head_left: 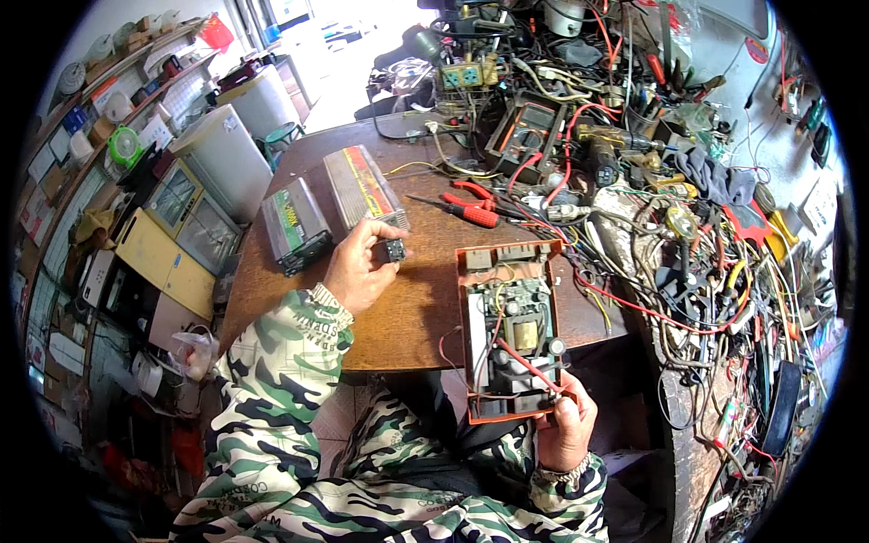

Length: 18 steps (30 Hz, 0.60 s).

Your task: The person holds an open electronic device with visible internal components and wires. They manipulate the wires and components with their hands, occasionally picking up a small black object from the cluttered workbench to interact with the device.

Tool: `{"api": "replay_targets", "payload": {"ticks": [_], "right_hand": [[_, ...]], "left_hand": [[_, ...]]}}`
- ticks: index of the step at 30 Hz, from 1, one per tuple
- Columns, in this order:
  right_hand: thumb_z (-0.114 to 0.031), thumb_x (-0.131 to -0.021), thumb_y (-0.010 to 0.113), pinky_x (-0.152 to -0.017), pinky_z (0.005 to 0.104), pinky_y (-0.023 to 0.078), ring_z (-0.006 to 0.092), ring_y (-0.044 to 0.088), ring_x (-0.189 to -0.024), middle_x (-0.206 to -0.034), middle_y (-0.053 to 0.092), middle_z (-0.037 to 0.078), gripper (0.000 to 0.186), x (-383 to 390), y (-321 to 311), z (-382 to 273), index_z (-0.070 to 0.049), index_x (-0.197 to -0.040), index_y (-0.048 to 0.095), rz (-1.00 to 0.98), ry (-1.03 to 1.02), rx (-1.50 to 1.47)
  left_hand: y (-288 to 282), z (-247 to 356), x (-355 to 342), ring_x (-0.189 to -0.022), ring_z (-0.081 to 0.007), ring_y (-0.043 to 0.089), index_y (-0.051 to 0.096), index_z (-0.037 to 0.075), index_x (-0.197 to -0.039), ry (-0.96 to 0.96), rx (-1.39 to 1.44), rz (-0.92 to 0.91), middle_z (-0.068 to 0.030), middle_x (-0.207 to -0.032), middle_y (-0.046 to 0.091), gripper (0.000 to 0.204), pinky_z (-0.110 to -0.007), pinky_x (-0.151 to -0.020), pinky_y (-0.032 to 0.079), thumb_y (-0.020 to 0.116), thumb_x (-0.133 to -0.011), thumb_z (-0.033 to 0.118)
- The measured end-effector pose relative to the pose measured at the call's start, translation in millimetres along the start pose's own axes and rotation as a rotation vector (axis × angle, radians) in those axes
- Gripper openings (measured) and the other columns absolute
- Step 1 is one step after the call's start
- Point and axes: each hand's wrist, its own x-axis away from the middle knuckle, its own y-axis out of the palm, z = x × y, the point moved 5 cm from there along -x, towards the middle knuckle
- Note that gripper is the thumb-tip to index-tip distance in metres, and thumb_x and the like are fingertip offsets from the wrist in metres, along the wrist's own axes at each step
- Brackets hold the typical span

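Note:
My left hand [362, 267] is closed on a small black part [393, 250] with metal bits, held above the wooden table just before two inverter-like metal boxes: a silver one with a red-yellow label [362, 185] and a darker one with a green label [294, 226]. My right hand [566, 416] grips the lower right corner of an open orange casing [463, 317], which holds a circuit board [516, 299], a square transformer-like block and red wires, raised at the table's front edge. Red-handled pliers [471, 190] and a screwdriver [471, 211] lie behind the casing.
A dense heap of cables, a drill [602, 154] and tools covers the right side. A multimeter [525, 131] sits at the back of the wooden table [407, 335]. Shelves [136, 72], a green fan [124, 147] and white cabinets [220, 158] stand along the left.

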Motion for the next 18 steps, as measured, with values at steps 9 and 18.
{"api": "replay_targets", "payload": {"ticks": [9,18], "right_hand": [[-0.03,-0.087,0.076,-0.068,0.0215,0.046,0.0085,0.059,-0.079,-0.104,0.069,0.008,0.061,-1.8,2.5,-2.7,0.009,-0.13,0.057,-0.015,-0.049,0.026],[-0.032,-0.087,0.071,-0.061,0.0196,0.043,0.007,0.056,-0.072,-0.101,0.069,0.008,0.06,0.2,16.5,-1.9,0.01,-0.127,0.058,-0.019,-0.022,-0.028]], "left_hand": [[6.2,24.6,2.1,-0.094,-0.0256,0.071,0.063,0.002,-0.109,0.182,-0.668,0.136,-0.0144,-0.102,0.069,0.033,-0.036,-0.085,0.056,0.076,-0.078,0.002],[4.6,25.5,7.7,-0.107,-0.0369,0.066,0.063,0.002,-0.124,0.267,-0.799,0.062,-0.0191,-0.115,0.067,0.051,-0.04,-0.095,0.053,0.077,-0.075,0.005]]}}
